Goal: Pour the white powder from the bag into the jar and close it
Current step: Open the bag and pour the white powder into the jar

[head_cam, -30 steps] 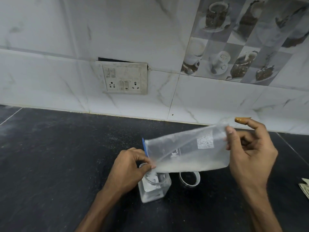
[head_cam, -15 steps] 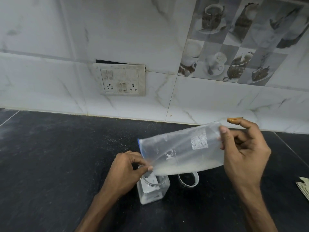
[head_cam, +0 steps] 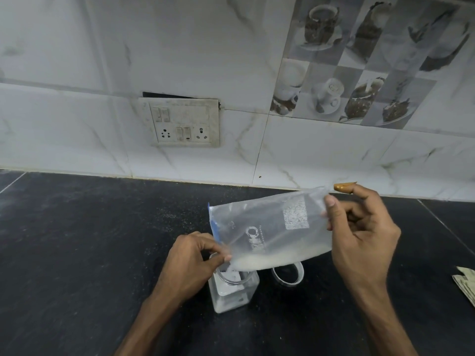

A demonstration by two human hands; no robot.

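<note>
Zip-lock bag [head_cam: 270,227] tilted over open jar [head_cam: 232,291], powder [head_cam: 259,262] pooled low; left hand [head_cam: 190,263] pinches mouth corner, right hand [head_cam: 359,235] pinches raised bottom; lid [head_cam: 288,274] at jar's 3 o'clock

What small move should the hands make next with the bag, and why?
Probably the right hand should lift its end of the bag a little higher. White powder lies along the bag's lower edge, while the left hand holds the open corner over the jar mouth.
</note>
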